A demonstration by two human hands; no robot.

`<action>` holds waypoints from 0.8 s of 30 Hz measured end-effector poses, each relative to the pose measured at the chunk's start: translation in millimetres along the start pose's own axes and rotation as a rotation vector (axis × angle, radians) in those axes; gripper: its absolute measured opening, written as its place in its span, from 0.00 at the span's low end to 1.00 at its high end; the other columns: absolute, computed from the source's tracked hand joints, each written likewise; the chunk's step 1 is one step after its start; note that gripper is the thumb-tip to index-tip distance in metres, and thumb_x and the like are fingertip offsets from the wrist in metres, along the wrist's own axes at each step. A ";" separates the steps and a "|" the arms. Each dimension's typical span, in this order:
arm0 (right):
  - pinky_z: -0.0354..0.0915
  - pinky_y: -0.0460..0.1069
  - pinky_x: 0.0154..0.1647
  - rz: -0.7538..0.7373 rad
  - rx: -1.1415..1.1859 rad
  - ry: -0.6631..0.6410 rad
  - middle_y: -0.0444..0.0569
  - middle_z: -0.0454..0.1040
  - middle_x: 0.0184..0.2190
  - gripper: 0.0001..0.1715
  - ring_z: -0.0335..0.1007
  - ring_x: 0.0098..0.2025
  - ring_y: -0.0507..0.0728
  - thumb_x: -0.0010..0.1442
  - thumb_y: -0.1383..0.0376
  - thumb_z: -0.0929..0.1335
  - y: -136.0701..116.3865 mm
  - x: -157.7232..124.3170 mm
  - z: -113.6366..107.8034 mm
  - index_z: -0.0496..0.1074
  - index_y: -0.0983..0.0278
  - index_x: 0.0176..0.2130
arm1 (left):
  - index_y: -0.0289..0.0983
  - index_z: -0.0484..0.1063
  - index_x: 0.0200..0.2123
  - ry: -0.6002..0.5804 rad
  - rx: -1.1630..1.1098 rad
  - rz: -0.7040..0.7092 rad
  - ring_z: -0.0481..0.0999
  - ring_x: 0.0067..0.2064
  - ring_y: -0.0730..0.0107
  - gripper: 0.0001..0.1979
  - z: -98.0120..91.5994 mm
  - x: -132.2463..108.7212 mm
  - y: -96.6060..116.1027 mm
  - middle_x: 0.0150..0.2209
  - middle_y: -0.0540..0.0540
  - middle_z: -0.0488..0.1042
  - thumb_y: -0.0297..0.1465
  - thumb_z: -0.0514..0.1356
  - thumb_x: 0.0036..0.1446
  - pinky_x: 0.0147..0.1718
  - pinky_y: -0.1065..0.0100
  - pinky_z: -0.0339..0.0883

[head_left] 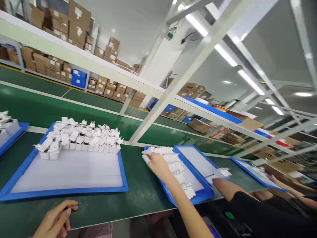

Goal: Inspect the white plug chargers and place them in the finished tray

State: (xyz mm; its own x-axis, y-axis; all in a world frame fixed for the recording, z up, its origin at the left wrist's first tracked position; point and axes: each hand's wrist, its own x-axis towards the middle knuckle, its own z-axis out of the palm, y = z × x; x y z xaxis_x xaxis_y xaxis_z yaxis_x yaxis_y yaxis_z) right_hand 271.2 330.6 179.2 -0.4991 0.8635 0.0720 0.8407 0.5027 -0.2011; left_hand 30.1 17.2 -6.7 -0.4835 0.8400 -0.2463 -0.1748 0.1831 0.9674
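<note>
My left hand [55,220] rests at the front edge of the green bench with its fingers loosely bent and apart, holding nothing. Just beyond it lies a blue-rimmed tray [74,190] with many white plug adapters [84,135] crowded along its back half, prongs showing on several. My right hand [156,162] reaches over the back left corner of a second blue tray [203,197], its fingers curled together. White covers or a white piece show at its fingertips; I cannot tell which. Rows of white adapters [177,165] lie in that tray, partly behind my forearm.
Another blue tray [195,158] overlaps the second one, near a co-worker's black sleeve [250,211]. More trays stand at far left [15,142] and far right [255,172]. A pale frame post [158,109] rises behind the bench. Cardboard boxes [79,19] fill shelves beyond.
</note>
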 end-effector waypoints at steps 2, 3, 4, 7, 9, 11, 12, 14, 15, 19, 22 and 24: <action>0.66 0.48 0.47 -0.179 0.044 -0.136 0.51 0.82 0.41 0.14 0.78 0.44 0.60 0.64 0.65 0.65 -58.4 -3.2 33.4 0.80 0.61 0.44 | 0.39 0.78 0.43 -0.007 -0.023 0.042 0.73 0.22 0.71 0.33 0.4 0.0 -2.7 0.40 0.42 0.81 0.61 0.56 0.54 0.20 0.71 0.70; 0.66 0.47 0.44 -0.253 0.065 -0.202 0.50 0.83 0.39 0.13 0.79 0.42 0.59 0.63 0.65 0.66 -86.4 -3.5 50.9 0.81 0.61 0.42 | 0.38 0.78 0.43 -0.025 -0.024 0.057 0.73 0.22 0.71 0.32 0.2 0.2 -3.6 0.40 0.42 0.80 0.61 0.55 0.55 0.20 0.71 0.70; 0.66 0.46 0.43 -0.313 0.084 -0.252 0.49 0.83 0.38 0.12 0.79 0.41 0.59 0.62 0.64 0.67 -113.3 -2.9 68.2 0.81 0.61 0.41 | 0.38 0.77 0.43 -0.049 -0.021 0.071 0.73 0.23 0.72 0.32 -0.1 0.2 -4.1 0.40 0.41 0.80 0.60 0.55 0.57 0.21 0.72 0.70; 0.66 0.46 0.43 -0.427 0.123 -0.326 0.49 0.83 0.40 0.14 0.79 0.42 0.59 0.63 0.58 0.69 -188.4 3.2 114.3 0.80 0.61 0.45 | 0.37 0.77 0.43 -0.110 0.006 0.103 0.74 0.24 0.73 0.32 -1.0 -1.0 -2.4 0.40 0.41 0.79 0.59 0.53 0.59 0.22 0.73 0.70; 0.66 0.49 0.46 -0.452 0.129 -0.336 0.53 0.82 0.40 0.19 0.78 0.45 0.62 0.63 0.53 0.69 -233.1 8.9 137.4 0.79 0.64 0.44 | 0.36 0.76 0.43 -0.117 0.008 0.106 0.74 0.25 0.73 0.32 -0.9 -2.7 0.5 0.40 0.41 0.78 0.59 0.53 0.59 0.22 0.74 0.69; 0.67 0.52 0.47 -0.450 0.125 -0.331 0.59 0.81 0.41 0.26 0.77 0.46 0.66 0.61 0.48 0.69 -271.3 15.0 153.8 0.78 0.67 0.43 | 0.35 0.76 0.42 -0.118 0.003 0.110 0.74 0.25 0.74 0.31 -0.5 -4.3 2.4 0.40 0.41 0.77 0.57 0.52 0.60 0.23 0.74 0.70; 0.67 0.54 0.47 -0.444 0.122 -0.324 0.62 0.80 0.41 0.28 0.77 0.47 0.67 0.60 0.46 0.69 -287.0 18.1 160.0 0.77 0.68 0.43 | 0.35 0.76 0.42 -0.122 0.002 0.114 0.74 0.25 0.74 0.30 -0.2 -4.9 2.6 0.40 0.41 0.76 0.56 0.52 0.61 0.23 0.74 0.70; 0.67 0.55 0.47 -0.430 0.125 -0.302 0.64 0.79 0.43 0.29 0.76 0.47 0.68 0.60 0.46 0.69 -310.4 24.6 169.7 0.76 0.69 0.44 | 0.35 0.76 0.42 -0.136 -0.003 0.127 0.73 0.25 0.75 0.29 0.2 -5.4 1.3 0.40 0.42 0.75 0.54 0.52 0.63 0.24 0.73 0.70; 0.67 0.55 0.46 -0.421 0.129 -0.288 0.65 0.79 0.43 0.29 0.76 0.46 0.68 0.60 0.46 0.69 -318.0 27.8 173.5 0.75 0.69 0.44 | 0.35 0.76 0.43 -0.145 -0.006 0.135 0.73 0.25 0.75 0.28 0.3 -5.3 0.1 0.40 0.42 0.75 0.53 0.52 0.63 0.24 0.73 0.70; 0.67 0.54 0.43 -0.412 0.161 -0.238 0.64 0.79 0.39 0.23 0.76 0.42 0.66 0.63 0.52 0.67 -323.4 38.4 179.6 0.74 0.71 0.40 | 0.36 0.76 0.42 -0.160 -0.027 0.145 0.73 0.25 0.77 0.26 -0.1 -2.9 -6.4 0.42 0.42 0.75 0.52 0.52 0.64 0.25 0.74 0.70; 0.65 0.50 0.37 -0.468 0.215 -0.241 0.55 0.78 0.31 0.15 0.74 0.35 0.61 0.62 0.59 0.67 -305.4 37.8 168.3 0.73 0.68 0.32 | 0.34 0.76 0.41 -0.165 -0.109 0.150 0.75 0.25 0.74 0.28 -3.1 -2.0 -11.6 0.40 0.41 0.75 0.53 0.52 0.64 0.24 0.73 0.70; 0.63 0.46 0.32 -0.534 0.265 -0.264 0.48 0.76 0.26 0.14 0.72 0.31 0.56 0.61 0.60 0.67 -284.5 26.6 153.1 0.71 0.66 0.28 | 0.35 0.74 0.44 -0.074 -0.153 0.176 0.77 0.29 0.69 0.27 -5.1 -5.7 -12.9 0.40 0.40 0.76 0.53 0.52 0.64 0.27 0.71 0.73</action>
State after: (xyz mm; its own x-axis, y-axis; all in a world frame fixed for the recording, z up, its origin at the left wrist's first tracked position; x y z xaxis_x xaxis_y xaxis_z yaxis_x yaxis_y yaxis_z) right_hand -13.4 204.4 88.7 -0.8972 0.4415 -0.0071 0.3990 0.8039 -0.4410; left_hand 30.8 7.4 -18.0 -0.4550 0.8881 -0.0646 -0.2237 -0.0438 0.9737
